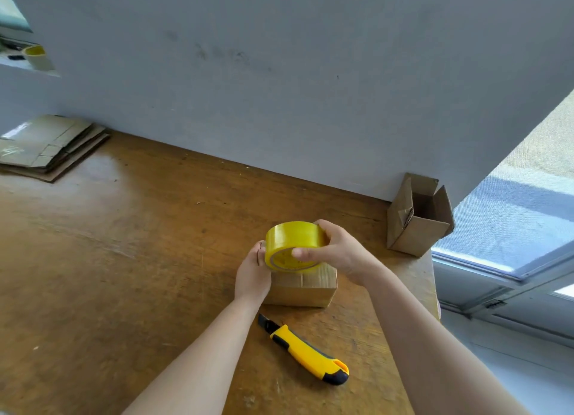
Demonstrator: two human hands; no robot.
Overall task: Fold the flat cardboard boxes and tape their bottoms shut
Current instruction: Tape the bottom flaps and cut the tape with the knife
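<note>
The tape roll [293, 247] is glossy, see-through yellow plastic film, while the small box [302, 288] under it, the open box [417, 219] and the flat cardboard sheets [49, 147] are matt brown corrugated card. The table [124, 243] is worn, scratched wood with a dull sheen, and the wall [279, 73] is matt grey paint with dark smudges. The utility knife [306, 351] has a smooth yellow plastic body, black grips that look rubbery, and a dark blade, probably metal.
</note>
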